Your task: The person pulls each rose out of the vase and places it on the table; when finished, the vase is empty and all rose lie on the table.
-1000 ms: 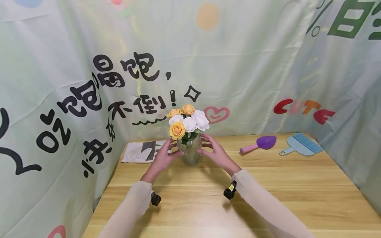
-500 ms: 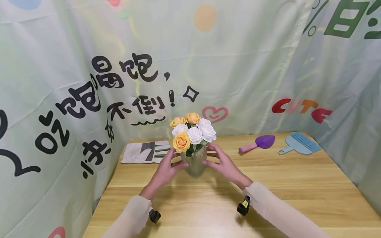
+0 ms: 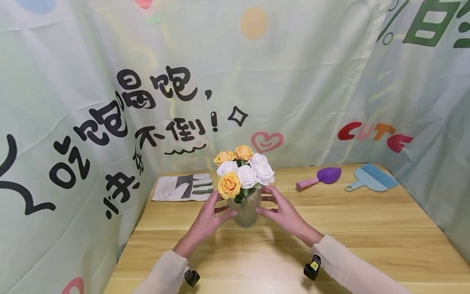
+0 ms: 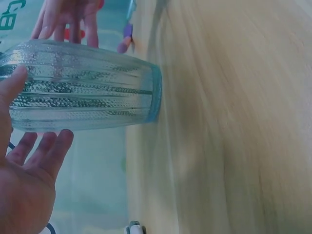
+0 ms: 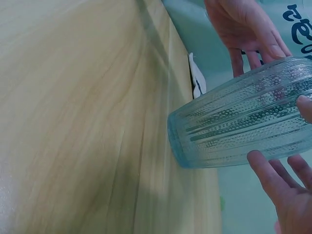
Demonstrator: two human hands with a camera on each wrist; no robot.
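A clear ribbed glass vase [image 3: 247, 212] stands upright in the head view with yellow and white roses [image 3: 245, 173] and green leaves at its mouth. My left hand [image 3: 207, 218] holds it from the left and my right hand [image 3: 291, 214] from the right, thumbs on the near side, fingers curving behind. The left wrist view shows the dotted glass of the vase [image 4: 92, 87], its base close to the tabletop, between my left hand [image 4: 29, 185] and right hand [image 4: 68, 19]. From the right wrist, the vase [image 5: 239, 122] appears tilted across the frame; flowers are out of sight there.
On the wooden table [image 3: 352, 228], a white-and-grey work glove [image 3: 170, 188] lies at the back left. At the back right are a purple trowel [image 3: 328, 175] with a pink handle and a light-blue dustpan-like tool [image 3: 372, 179] with comb-like teeth. Printed cloth [image 3: 308, 81] encloses the back and sides.
Both hands have brought the vase of roses nearer to me and slightly right. The glove behind it shows more fully, with its fingers now in view.
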